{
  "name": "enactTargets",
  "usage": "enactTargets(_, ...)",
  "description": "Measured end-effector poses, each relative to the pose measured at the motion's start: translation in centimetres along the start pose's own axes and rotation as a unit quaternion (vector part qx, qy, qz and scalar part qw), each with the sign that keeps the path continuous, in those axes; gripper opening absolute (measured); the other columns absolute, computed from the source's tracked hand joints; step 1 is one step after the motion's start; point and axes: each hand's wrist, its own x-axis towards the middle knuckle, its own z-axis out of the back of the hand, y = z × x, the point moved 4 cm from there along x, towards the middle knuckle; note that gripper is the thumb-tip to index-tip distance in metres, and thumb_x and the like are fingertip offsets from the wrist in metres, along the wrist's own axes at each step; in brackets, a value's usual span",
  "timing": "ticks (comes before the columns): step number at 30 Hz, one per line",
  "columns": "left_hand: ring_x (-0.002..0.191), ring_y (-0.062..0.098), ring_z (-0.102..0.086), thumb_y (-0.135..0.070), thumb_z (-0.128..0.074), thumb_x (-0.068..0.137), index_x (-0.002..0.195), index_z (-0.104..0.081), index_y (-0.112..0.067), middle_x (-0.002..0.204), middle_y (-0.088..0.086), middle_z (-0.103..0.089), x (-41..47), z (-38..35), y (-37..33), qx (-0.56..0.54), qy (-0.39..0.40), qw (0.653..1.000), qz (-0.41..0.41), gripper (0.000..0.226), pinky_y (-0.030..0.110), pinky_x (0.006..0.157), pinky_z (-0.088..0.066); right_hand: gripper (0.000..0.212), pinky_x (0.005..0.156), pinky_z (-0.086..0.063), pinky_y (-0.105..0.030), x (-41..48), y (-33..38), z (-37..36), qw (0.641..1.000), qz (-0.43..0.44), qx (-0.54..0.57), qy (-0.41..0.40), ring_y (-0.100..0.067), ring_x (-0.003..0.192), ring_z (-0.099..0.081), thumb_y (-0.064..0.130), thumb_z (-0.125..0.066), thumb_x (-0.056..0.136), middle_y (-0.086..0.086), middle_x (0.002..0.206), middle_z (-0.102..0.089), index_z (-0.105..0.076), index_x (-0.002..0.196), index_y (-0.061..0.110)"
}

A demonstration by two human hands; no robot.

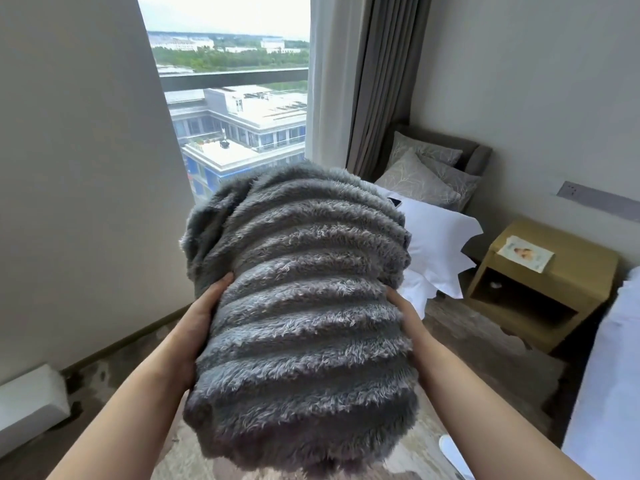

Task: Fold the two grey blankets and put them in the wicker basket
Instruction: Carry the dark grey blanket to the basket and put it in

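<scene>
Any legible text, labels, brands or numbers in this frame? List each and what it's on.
None legible.
white packet on the wooden nightstand: printed, too blurred to read.
grey wall panel: small marks, too small to read.
grey blanket: no label showing.

Shaggy ribbed fleece, up close
The grey blanket [304,306] is long-piled, fuzzy cloth in raised ribs; at 2 o'clock the white pillows [438,237] are smooth matt cloth, and the nightstand [571,271] at 3 is matt wood, possibly laminate.
</scene>
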Motion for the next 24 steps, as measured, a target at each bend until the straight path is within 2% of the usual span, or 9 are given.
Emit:
enactTargets(1,0.094,0.028,-0.07,-0.049,-0.076,0.067,0.105,-0.074,-0.021,0.109,0.012,-0.071,1.6,0.4,-0.9,0.001,0.0,1.0,-0.003,0.048,0.038,0.072,-0.057,0.029,0.051,-0.049,-0.012,1.6,0.5,-0.4,1.0,0.001,-0.009,-0.015,-0.006,0.055,-0.065,0.016,-0.035,0.1,0.006,0.058,-0.068,-0.06,0.084,0.013)
enactTargets(2,0.092,0.028,-0.071,-0.049,-0.077,0.065,0.104,-0.075,-0.021,0.106,0.012,-0.072,3.2,1.0,-1.8,0.004,0.0,1.0,-0.008,0.047,0.038,0.07,-0.057,0.026,0.062,-0.051,-0.013,3.1,1.0,-1.0,0.999,0.004,-0.016,-0.029,-0.009,0.062,-0.063,0.017,-0.036,0.1,0.004,0.065,-0.068,-0.061,0.093,0.013)
enactTargets(4,0.09,0.027,-0.072,-0.048,-0.077,0.064,0.101,-0.075,-0.022,0.104,0.011,-0.073,6.8,2.2,-3.5,0.007,0.001,1.0,-0.018,0.045,0.037,0.069,-0.058,0.025,0.082,-0.05,-0.025,6.6,1.2,-1.7,0.999,0.004,-0.008,-0.045,-0.017,0.074,-0.062,0.02,-0.041,0.098,-0.005,0.079,-0.067,-0.061,0.103,0.008)
enactTargets(5,0.089,0.027,-0.072,-0.047,-0.077,0.063,0.1,-0.076,-0.022,0.103,0.011,-0.073,8.6,2.9,-4.3,0.006,0.001,1.0,-0.02,0.045,0.037,0.068,-0.058,0.026,0.079,-0.052,-0.023,8.5,1.3,-2.1,0.999,0.001,-0.001,-0.047,-0.019,0.073,-0.066,0.021,-0.042,0.098,-0.006,0.076,-0.069,-0.063,0.098,0.006)
enactTargets(7,0.09,0.027,-0.072,-0.047,-0.078,0.064,0.1,-0.076,-0.021,0.103,0.012,-0.073,12.5,4.5,-6.0,0.002,0.009,1.0,-0.018,0.045,0.037,0.069,-0.058,0.031,0.053,-0.052,-0.015,12.4,1.5,-3.0,0.999,-0.007,0.005,-0.05,-0.013,0.057,-0.069,0.02,-0.039,0.098,-0.002,0.063,-0.072,-0.064,0.085,0.009)
enactTargets(9,0.093,0.029,-0.071,-0.047,-0.076,0.067,0.103,-0.075,-0.021,0.105,0.012,-0.073,16.6,6.2,-7.8,0.003,0.015,1.0,-0.009,0.045,0.039,0.071,-0.057,0.033,0.04,-0.048,-0.016,16.1,2.0,-4.2,0.998,-0.018,0.019,-0.058,-0.013,0.05,-0.068,0.02,-0.039,0.098,-0.004,0.058,-0.071,-0.064,0.08,0.009)
enactTargets(12,0.092,0.029,-0.071,-0.047,-0.077,0.066,0.103,-0.075,-0.02,0.105,0.013,-0.072,22.7,8.2,-11.0,0.005,0.019,1.0,-0.004,0.045,0.039,0.07,-0.057,0.031,0.041,-0.049,-0.018,21.5,3.4,-6.1,0.997,-0.023,0.027,-0.073,-0.015,0.05,-0.068,0.022,-0.039,0.099,-0.006,0.058,-0.071,-0.062,0.083,0.007)
enactTargets(17,0.096,0.03,-0.07,-0.047,-0.071,0.074,0.106,-0.074,-0.018,0.108,0.014,-0.071,31.5,10.6,-15.0,0.006,0.045,0.999,0.019,0.043,0.039,0.073,-0.057,0.032,0.036,-0.044,-0.013,29.5,5.5,-7.9,0.995,-0.009,0.027,-0.091,-0.006,0.041,-0.063,0.014,-0.034,0.1,0.0,0.046,-0.065,-0.056,0.076,0.007)
enactTargets(24,0.091,0.029,-0.071,-0.049,-0.073,0.07,0.101,-0.076,-0.017,0.104,0.014,-0.072,42.9,13.1,-17.8,0.018,0.037,0.998,0.047,0.045,0.035,0.067,-0.058,0.032,0.041,-0.048,-0.016,42.1,5.6,-7.4,0.993,-0.044,0.032,-0.102,-0.013,0.048,-0.067,0.015,-0.033,0.101,-0.003,0.055,-0.069,-0.057,0.083,0.007)
